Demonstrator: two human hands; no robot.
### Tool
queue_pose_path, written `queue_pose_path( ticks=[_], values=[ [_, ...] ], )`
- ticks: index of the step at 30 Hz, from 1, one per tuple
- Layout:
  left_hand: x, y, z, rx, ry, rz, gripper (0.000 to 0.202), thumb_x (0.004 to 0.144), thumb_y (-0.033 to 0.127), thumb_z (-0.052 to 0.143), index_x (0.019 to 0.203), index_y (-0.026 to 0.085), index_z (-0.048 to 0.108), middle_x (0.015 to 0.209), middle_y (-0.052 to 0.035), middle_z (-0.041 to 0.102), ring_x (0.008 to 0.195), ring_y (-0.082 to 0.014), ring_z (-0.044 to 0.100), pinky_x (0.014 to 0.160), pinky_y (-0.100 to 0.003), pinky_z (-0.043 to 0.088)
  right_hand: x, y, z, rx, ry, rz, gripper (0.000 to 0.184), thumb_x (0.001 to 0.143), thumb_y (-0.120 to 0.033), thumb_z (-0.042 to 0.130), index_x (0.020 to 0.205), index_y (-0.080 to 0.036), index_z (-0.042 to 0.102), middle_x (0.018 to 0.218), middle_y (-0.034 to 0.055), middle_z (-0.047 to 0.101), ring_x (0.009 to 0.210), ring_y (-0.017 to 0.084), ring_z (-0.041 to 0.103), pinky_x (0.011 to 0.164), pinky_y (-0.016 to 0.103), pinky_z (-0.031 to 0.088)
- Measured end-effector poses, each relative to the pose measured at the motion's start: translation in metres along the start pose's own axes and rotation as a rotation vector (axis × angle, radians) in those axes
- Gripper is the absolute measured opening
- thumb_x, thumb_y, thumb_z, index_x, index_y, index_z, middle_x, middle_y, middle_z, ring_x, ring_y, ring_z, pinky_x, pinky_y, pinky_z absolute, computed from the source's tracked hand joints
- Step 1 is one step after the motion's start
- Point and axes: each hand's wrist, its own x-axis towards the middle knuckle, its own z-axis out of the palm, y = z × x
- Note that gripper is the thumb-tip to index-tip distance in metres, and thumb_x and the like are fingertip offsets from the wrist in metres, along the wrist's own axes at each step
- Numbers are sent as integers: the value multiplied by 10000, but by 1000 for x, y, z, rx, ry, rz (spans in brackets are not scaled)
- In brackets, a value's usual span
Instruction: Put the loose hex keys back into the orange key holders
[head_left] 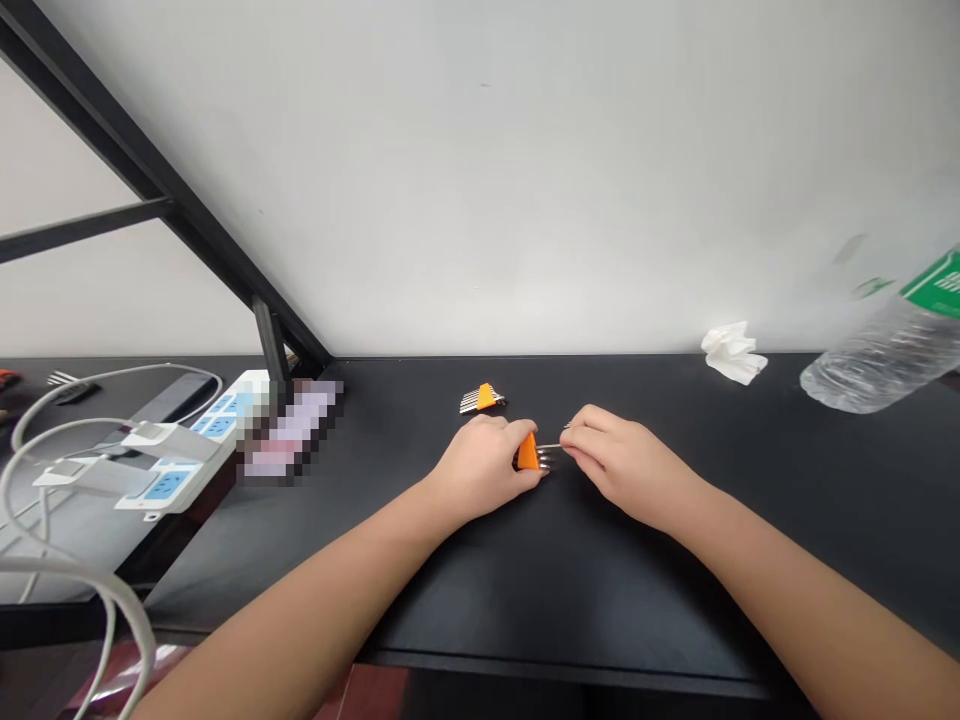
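Observation:
My left hand (489, 462) is closed around an orange holder (528, 453), with short metal ends sticking out of its right side. Between the fingertips of my right hand (619, 462) is a thin metal key (551, 446), which looks like a hex key; it reaches across to the holder. Whether its tip sits inside the holder is too small to tell. Behind my left hand a second orange holder (487, 396) with a row of metal keys lies on the black table (525, 590).
A clear plastic bottle (885, 350) with a green label and a crumpled tissue (733, 352) are at the right. At the left are a white power strip (232, 408) with chargers, looping white cables (45, 430) and a black frame (187, 230). A pale wall stands behind.

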Motion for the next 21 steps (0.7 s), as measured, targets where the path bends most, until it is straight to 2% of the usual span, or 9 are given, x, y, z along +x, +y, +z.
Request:
queue_pose_path(
  ticks=[8, 12, 16, 19, 21],
  values=[
    [1, 3, -1, 3, -3, 9, 367, 805, 350, 715, 1136, 196, 680, 859, -48, 714, 802, -226, 659, 744, -326, 507, 0, -5, -2, -122, -34, 6, 263, 1002, -117, 441, 917, -207, 673, 978, 51, 591, 639, 120, 492, 588, 274, 377],
    [1, 5, -2, 7, -1, 33, 295, 801, 315, 697, 1071, 196, 683, 821, -36, 697, 764, -216, 638, 706, -317, 486, 4, -13, 3, -115, -61, -7, 265, 987, -91, 427, 911, -195, 659, 954, 52, 583, 652, 126, 482, 594, 280, 378],
    [1, 7, -4, 0, -3, 33, 168, 796, 271, 673, 946, 196, 682, 766, -25, 671, 726, -203, 622, 673, -306, 469, 7, -15, 4, 129, 25, 13, 198, 940, -90, 489, 988, -213, 636, 959, 32, 586, 698, 129, 512, 633, 280, 420],
    [1, 7, -4, -9, -6, 14, 282, 802, 331, 708, 1048, 194, 696, 820, -41, 695, 773, -217, 648, 704, -313, 486, 7, -10, 0, 323, 150, 104, 256, 817, -20, 518, 959, -220, 595, 920, 14, 573, 713, 135, 517, 639, 282, 436],
    [1, 7, -3, -4, -4, 13, 381, 797, 359, 729, 1137, 189, 690, 854, -52, 708, 799, -227, 661, 729, -323, 497, 7, -5, 0, 433, 180, 154, 277, 762, -2, 508, 917, -224, 561, 886, 3, 560, 727, 144, 525, 646, 286, 446]
  ],
)
